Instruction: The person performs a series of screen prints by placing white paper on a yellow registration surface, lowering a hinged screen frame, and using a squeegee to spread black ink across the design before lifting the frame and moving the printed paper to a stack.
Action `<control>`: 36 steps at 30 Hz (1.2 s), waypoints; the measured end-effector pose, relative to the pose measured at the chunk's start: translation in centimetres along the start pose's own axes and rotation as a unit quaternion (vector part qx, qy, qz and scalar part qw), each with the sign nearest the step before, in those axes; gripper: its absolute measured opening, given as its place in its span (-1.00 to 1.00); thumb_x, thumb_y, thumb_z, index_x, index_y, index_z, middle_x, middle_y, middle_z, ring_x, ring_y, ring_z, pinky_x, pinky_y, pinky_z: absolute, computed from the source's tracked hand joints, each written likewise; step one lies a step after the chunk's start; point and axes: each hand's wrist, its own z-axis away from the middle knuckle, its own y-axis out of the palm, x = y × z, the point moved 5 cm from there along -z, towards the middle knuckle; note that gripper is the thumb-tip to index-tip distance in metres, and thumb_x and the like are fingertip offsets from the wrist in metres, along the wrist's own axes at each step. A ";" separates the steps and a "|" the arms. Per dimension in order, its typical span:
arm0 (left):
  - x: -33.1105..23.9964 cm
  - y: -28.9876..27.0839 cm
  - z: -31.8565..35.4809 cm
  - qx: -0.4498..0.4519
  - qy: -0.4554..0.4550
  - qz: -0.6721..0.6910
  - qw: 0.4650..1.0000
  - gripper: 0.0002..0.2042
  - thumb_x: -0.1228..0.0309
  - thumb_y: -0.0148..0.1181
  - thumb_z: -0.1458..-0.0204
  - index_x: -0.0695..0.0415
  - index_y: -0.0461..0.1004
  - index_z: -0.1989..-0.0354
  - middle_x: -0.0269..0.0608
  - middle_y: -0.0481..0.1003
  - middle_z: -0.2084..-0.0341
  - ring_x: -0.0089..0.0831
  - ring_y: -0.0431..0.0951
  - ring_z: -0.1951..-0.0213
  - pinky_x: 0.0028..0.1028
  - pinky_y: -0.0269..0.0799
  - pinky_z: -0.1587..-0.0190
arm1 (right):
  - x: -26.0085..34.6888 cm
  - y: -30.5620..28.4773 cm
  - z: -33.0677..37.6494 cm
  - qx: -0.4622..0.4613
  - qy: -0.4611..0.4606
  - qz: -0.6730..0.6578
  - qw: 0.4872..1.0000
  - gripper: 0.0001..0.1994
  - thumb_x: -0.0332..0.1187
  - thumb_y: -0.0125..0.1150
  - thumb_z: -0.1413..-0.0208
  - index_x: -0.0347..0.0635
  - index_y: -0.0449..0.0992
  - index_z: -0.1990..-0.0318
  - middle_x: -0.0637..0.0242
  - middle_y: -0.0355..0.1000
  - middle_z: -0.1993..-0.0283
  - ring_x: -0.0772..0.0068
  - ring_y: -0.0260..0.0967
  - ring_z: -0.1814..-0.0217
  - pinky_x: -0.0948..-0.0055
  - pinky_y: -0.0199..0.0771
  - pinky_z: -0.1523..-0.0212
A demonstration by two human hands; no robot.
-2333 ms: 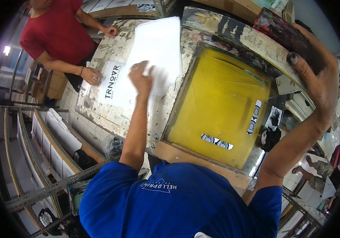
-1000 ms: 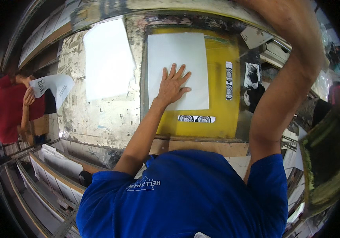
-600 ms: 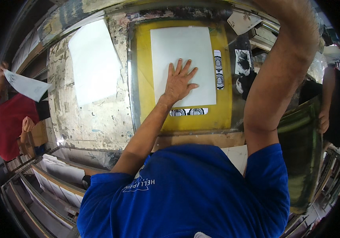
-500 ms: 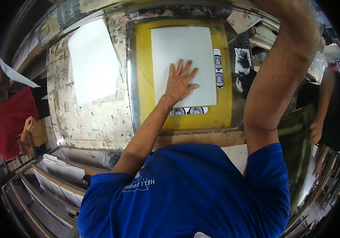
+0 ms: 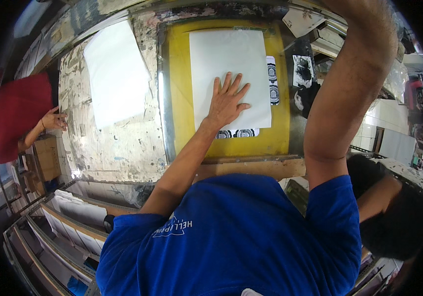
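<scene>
Fingers spread, my left hand [image 5: 228, 101] lies flat on a white sheet of paper [image 5: 231, 54] that rests on a yellow panel [image 5: 179, 98] in a dark frame. Black-and-white printed strips poke out from under the sheet: one strip [image 5: 272, 81] along its right side and one strip [image 5: 238, 133] along its near edge. My right arm [image 5: 347, 93] reaches up and away past the right side of the panel. Its hand is beyond the top of the picture, so what it holds or touches is hidden.
White sheets [image 5: 118, 74] lie on the stained table [image 5: 123, 153] to the left. Right of the panel are an ink-smudged paper [image 5: 302, 71] and a dark cloth [image 5: 307, 98]. A person in red [image 5: 21, 108] stands at the left; a person in black [image 5: 394, 222] is close at my right. Racks [image 5: 63, 232] stand lower left.
My left hand stays flat on the sheet. The person in red has come nearer the table; the sheet they held no longer shows. The person in black has moved nearer my right side.
</scene>
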 end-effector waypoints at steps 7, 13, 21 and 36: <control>-0.2 -4.3 0.5 -0.105 0.014 0.042 0.994 -0.29 -0.04 0.25 -0.15 -0.01 0.28 -0.43 -0.13 0.22 -0.45 0.02 0.08 -0.49 0.18 -0.26 -0.48 | 0.7 1.1 4.2 -0.071 -0.182 0.060 0.979 -0.52 -0.11 0.57 0.06 -0.38 0.70 0.13 -0.01 0.65 0.34 0.30 0.62 0.37 0.37 0.59 0.31; 1.1 -18.0 6.7 -0.468 -0.050 0.493 0.731 0.02 0.13 0.60 0.19 0.25 0.17 -0.44 -0.06 0.49 -0.15 -0.18 0.48 -0.20 -0.21 0.30 -0.29 | 0.3 3.0 7.2 -0.004 -0.049 -0.047 0.998 -0.52 -0.23 0.49 0.07 -0.31 0.65 -0.01 0.02 0.65 0.30 0.32 0.62 0.28 0.33 0.61 0.22; 3.4 -15.1 18.5 -0.413 -0.251 0.522 0.703 -0.22 0.68 0.55 0.47 0.42 0.41 -0.12 -0.13 0.56 0.14 -0.37 0.59 0.11 -0.36 0.59 0.05 | -1.1 10.8 17.8 -0.045 -0.050 0.113 0.991 -0.47 -0.24 0.48 0.15 0.22 0.67 -0.11 0.32 0.44 0.41 0.26 0.40 0.44 0.28 0.38 0.38; 5.2 -6.4 22.8 -0.270 -0.276 0.081 0.919 -0.10 0.17 0.67 0.50 0.24 0.51 -0.18 0.13 0.25 -0.37 0.14 0.20 -0.33 0.04 0.06 -0.37 | -9.3 26.6 25.9 0.172 0.124 0.106 0.972 -0.26 -0.42 0.46 0.25 0.19 0.51 -0.26 0.29 0.36 0.11 0.22 0.30 -0.04 0.07 0.09 -0.14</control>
